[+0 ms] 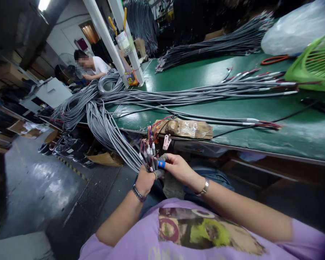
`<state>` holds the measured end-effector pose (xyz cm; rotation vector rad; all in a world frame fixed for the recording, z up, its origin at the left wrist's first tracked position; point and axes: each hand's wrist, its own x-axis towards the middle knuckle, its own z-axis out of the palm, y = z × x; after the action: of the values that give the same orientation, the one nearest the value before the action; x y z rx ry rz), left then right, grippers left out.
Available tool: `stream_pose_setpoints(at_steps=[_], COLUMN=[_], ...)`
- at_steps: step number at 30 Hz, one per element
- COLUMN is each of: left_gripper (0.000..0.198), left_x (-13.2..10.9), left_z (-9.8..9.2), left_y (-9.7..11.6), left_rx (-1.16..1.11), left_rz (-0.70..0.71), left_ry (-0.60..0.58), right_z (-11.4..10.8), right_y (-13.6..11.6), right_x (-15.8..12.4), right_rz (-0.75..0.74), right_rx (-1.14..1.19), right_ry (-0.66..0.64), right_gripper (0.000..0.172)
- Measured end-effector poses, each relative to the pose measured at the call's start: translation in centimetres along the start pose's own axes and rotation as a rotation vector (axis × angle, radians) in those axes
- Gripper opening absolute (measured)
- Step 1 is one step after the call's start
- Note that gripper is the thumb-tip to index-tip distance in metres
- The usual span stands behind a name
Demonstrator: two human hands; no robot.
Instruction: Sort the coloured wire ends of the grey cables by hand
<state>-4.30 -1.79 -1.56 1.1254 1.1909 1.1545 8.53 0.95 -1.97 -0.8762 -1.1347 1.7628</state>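
My left hand (146,181) is wrapped round a bundle of grey cables (124,148) near their ends, low in front of the bench edge. White sleeves and stripped coloured wires (151,139) stick up out of that grip. My right hand (177,169) is closed against the same bundle, thumb and forefinger pinched at a cable end; the fingertips partly hide it. Blue tape wraps the right thumb, and grey wrapping covers other fingertips. Just beyond the hands, a wooden block (200,129) lies at the bench edge, with a pink clip (167,142) hanging in front of it.
More grey cables (195,94) stretch across the green bench (300,133). Dark cables (213,45), a green basket (314,65), a plastic bag (295,30) and red-handled tool (274,60) lie farther back. White posts (113,43) rise from the bench; another person (99,66) sits beyond.
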Motion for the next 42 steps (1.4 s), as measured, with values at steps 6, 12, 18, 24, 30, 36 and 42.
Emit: stream_pose_setpoints(at_steps=[6, 12, 18, 24, 30, 36, 42], left_gripper=[0.021, 0.024, 0.022, 0.024, 0.025, 0.022, 0.022], left_x=[0.0, 0.1, 0.0, -0.1, 0.1, -0.2, -0.3], left_z=[-1.0, -1.2, -0.6, -0.7, -0.4, -0.9, -1.5], left_y=[0.0, 0.2, 0.5, 0.4, 0.0, -0.2, -0.1], left_rx=[-0.104, -0.107, -0.087, -0.074, -0.122, -0.111, -0.109], left_rz=[0.051, 0.022, 0.039, 0.021, 0.032, 0.041, 0.043], left_ry=[0.186, 0.19, 0.169, 0.184, 0.247, 0.189, 0.182], right_z=[-1.3, -1.7, 0.0, 0.6, 1.0, -0.4, -1.1], right_y=[1.6, 0.5, -0.2, 0.3, 0.6, 0.0, 0.2], right_x=[0.6, -0.3, 0.5, 0.7, 0.2, 0.8, 0.4], right_rz=[0.117, 0.171, 0.064, 0.041, 0.101, 0.118, 0.23], right_rx=[0.109, 0.279, 0.085, 0.094, 0.195, 0.463, 0.395], right_ry=[0.308, -0.023, -0.076, -0.007, 0.066, 0.224, 0.073], right_gripper=[0.037, 0.038, 0.037, 0.036, 0.033, 0.023, 0.023])
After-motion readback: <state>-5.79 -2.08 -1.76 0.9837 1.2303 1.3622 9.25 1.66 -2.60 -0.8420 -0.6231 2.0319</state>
